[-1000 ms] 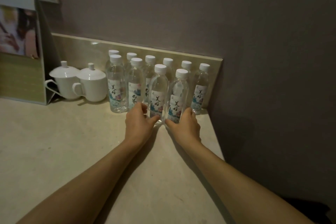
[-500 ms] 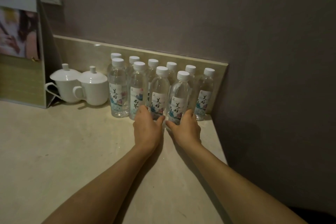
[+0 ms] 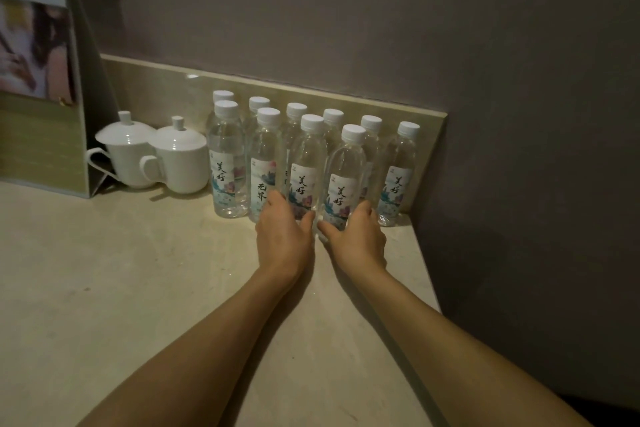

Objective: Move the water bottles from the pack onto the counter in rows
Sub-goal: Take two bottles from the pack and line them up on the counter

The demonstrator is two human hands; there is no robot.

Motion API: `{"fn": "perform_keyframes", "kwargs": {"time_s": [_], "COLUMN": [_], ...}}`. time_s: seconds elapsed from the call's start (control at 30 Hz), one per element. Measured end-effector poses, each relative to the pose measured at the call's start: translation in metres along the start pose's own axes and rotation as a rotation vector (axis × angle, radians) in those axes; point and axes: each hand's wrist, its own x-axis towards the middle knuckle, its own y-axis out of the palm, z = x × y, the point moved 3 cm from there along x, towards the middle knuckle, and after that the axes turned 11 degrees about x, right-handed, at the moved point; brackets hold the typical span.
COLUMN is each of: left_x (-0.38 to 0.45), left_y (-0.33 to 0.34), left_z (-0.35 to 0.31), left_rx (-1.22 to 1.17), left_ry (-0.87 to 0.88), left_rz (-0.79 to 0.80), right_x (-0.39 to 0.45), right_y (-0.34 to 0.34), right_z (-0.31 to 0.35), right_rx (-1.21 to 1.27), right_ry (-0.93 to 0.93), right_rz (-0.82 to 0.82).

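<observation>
A pale stone counter (image 3: 104,288) runs to a wall at its back and ends at a wall on its right edge. In the back right corner stand ten water bottles (image 3: 228,163) with white caps, upright in two rows against the low backsplash (image 3: 166,87): six behind, four in front, packed close together. Just left of them, along the back edge, sit two white lidded cups (image 3: 180,159) side by side, touching. Further left stands a folding display card (image 3: 38,87).

Left hand (image 3: 282,239), right hand (image 3: 356,239) each gripping front-row bottle (image 3: 306,170), (image 3: 343,180) on counter (image 3: 104,288).
</observation>
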Motion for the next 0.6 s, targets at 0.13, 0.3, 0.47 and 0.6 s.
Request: {"fn": "perform_keyframes", "kwargs": {"time_s": [0.13,0.3,0.47,0.6], "left_x": [0.0008,0.0005,-0.0007,-0.0014], "left_y": [-0.0006,-0.0001,-0.0012,-0.0015], "left_z": [0.0019,0.0021,-0.0022,-0.0032], "left_rx": [0.007,0.028,0.033,0.041], "left_ry": [0.001,0.015,0.013,0.003], "left_rz": [-0.003,-0.023,-0.035,-0.038], "right_x": [0.0007,0.0017,0.004,0.0038], "right_y": [0.0022,0.0029,0.0053,0.0062], "right_z": [0.0022,0.0043,0.0078,0.0097], "right_rx": [0.001,-0.016,-0.035,-0.024], "right_ry": [0.01,0.025,0.019,0.001], "right_rz": [-0.014,-0.01,-0.032,-0.054]}}
